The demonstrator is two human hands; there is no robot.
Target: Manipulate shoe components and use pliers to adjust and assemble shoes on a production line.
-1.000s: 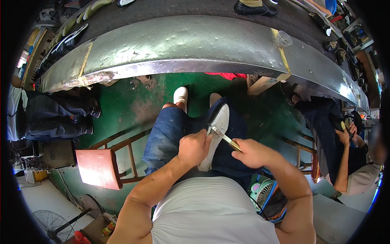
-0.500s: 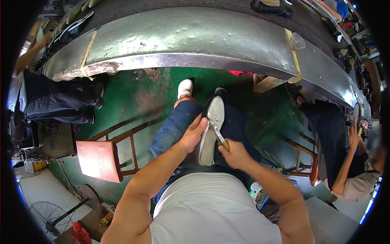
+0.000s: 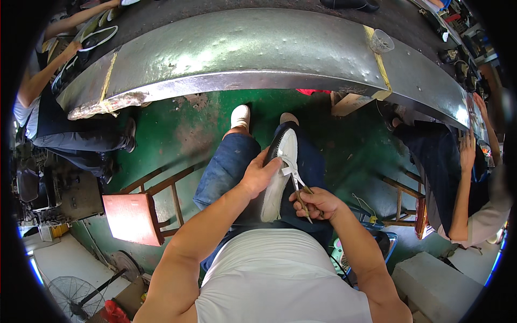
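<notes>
White side up, gripping a shoe point(image 3: 276, 195) in the left hand point(image 3: 262, 174) over denim shorts point(image 3: 229, 166); in the right hand point(image 3: 322, 203), gripping pincers point(image 3: 294, 176) by spread handles, head over the shoe.

Shiny dented metal bench point(image 3: 242, 48), smooth metal pliers point(image 3: 292, 169), matt shoe underside point(image 3: 276, 195), glossy wooden stool point(image 3: 129, 218)

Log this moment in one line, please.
left hand: grips shoe | right hand: holds pincers, handles spread | pincers' head: over shoe | stool: at person's left
</notes>
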